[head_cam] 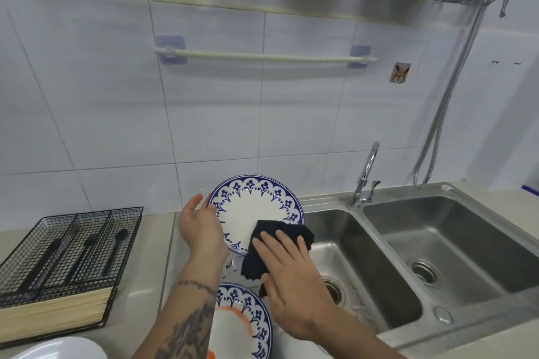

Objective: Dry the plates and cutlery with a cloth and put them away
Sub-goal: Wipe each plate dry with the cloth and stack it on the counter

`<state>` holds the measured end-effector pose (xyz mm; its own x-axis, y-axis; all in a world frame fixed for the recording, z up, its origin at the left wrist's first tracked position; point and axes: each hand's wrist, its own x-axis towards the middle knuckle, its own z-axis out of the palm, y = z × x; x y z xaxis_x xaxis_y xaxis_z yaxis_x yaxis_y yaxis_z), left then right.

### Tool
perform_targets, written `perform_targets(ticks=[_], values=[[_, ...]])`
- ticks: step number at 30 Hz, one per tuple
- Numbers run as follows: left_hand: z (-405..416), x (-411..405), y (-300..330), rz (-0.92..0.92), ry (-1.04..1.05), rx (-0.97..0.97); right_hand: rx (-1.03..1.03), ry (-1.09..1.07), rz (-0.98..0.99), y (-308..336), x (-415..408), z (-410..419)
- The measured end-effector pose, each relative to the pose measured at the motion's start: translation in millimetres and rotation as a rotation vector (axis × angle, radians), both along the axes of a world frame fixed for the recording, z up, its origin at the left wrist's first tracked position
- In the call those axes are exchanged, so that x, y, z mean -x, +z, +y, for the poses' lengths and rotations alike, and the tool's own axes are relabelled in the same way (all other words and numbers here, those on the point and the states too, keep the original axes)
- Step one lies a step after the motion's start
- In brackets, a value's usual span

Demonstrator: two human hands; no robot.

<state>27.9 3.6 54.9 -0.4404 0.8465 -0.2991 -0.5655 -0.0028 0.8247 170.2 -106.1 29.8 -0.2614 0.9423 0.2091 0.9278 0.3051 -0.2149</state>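
Where the wire cutlery tray (70,245) sits at the left of the surface (151,245), dark-handled cutlery (87,253) already lies in its compartments, light and easy to lift by the handles. Next comes the left hand (199,229), gripping the left rim of the blue-patterned plate (256,207), which it holds tilted up over the edge of the sink (361,265). That plate looks like glazed ceramic: stiff, fairly heavy, breakable and probably slick while wet, so the rim is the safest hold, with fingers behind and thumb in front. Over its lower right part the right hand (291,274) presses the dark cloth (274,245) with flat fingers; soft and limp, it bunches easily. A second patterned plate (248,323) lies below, probably awaiting drying.
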Motion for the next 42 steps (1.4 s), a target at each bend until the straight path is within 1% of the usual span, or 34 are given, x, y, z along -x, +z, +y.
perform_targets(ticks=[2, 3, 4, 6, 9, 12, 14, 15, 16, 18, 19, 20, 21, 22, 23, 24, 25, 26, 27, 28, 30, 31, 32, 34, 38, 40, 42], values=[[3, -3, 1, -0.109, 0.066, 0.046, -0.115, 0.011, 0.018, -1, -3, 4], [4, -3, 0, -0.170, 0.068, 0.064, -0.164, 0.010, 0.022, -1, -5, 7], [6, -4, -1, -0.194, 0.051, 0.105, -0.203, 0.009, 0.026, -1, -8, 11], [9, -6, -6, -0.187, -0.011, 0.187, -0.266, 0.011, 0.014, 0, -13, 20], [21, -7, -22, -0.156, -0.108, 0.272, -0.368, 0.023, -0.068, 3, -26, 36], [8, -11, -13, -0.149, -0.210, 0.207, -0.382, 0.044, -0.114, 7, -39, 47], [-3, -12, -14, -0.044, -0.320, 0.109, -0.362, 0.045, -0.118, 9, -47, 52], [-8, -8, -20, 0.048, -0.356, 0.066, -0.340, 0.042, -0.121, 11, -51, 52], [-13, -3, -25, 0.223, -0.381, 0.024, -0.320, 0.040, -0.122, 13, -54, 52], [-21, 8, -39, 0.712, -0.448, -0.205, -0.295, 0.047, -0.117, 15, -61, 51], [-25, 11, -45, 0.922, -0.494, -0.344, -0.290, 0.050, -0.106, 16, -63, 51], [-30, 10, -44, 1.078, -0.556, -0.443, -0.288, 0.051, -0.083, 17, -65, 50], [-32, 7, -44, 1.191, -0.609, -0.505, -0.286, 0.055, -0.053, 17, -66, 50], [-34, 3, -41, 1.265, -0.642, -0.518, -0.271, 0.063, -0.018, 18, -67, 50], [-34, 0, -38, 1.298, -0.663, -0.525, -0.249, 0.068, 0.009, 18, -68, 49], [-34, -3, -33, 1.299, -0.679, -0.512, -0.230, 0.065, 0.030, 20, -69, 49], [-32, -6, -27, 1.244, -0.694, -0.512, -0.210, 0.055, 0.062, 21, -71, 50], [-29, -9, -22, 1.152, -0.715, -0.496, -0.185, 0.042, 0.127, 22, -73, 50], [-27, -12, -17, 1.046, -0.728, -0.481, -0.166, 0.019, 0.238, 22, -74, 49], [-27, -16, -12, 0.954, -0.728, -0.466, -0.172, -0.034, 0.391, 22, -75, 48], [-25, -23, -6, 0.791, -0.719, -0.432, -0.242, -0.212, 0.719, 19, -75, 41], [-24, -27, -6, 0.712, -0.715, -0.403, -0.295, -0.288, 0.807, 13, -73, 37], [-23, -30, -7, 0.644, -0.711, -0.370, -0.349, -0.324, 0.806, 7, -69, 33], [-22, -35, -9, 0.553, -0.702, -0.328, -0.418, -0.299, 0.682, -7, -60, 27], [-25, -46, -7, 0.427, -0.700, -0.268, -0.415, -0.090, 0.428, -3, -57, 29], [-26, -48, -3, 0.393, -0.691, -0.251, -0.382, -0.087, 0.397, 8, -63, 34], [-26, -48, 3, 0.383, -0.680, -0.249, -0.320, -0.166, 0.444, 21, -67, 39]])
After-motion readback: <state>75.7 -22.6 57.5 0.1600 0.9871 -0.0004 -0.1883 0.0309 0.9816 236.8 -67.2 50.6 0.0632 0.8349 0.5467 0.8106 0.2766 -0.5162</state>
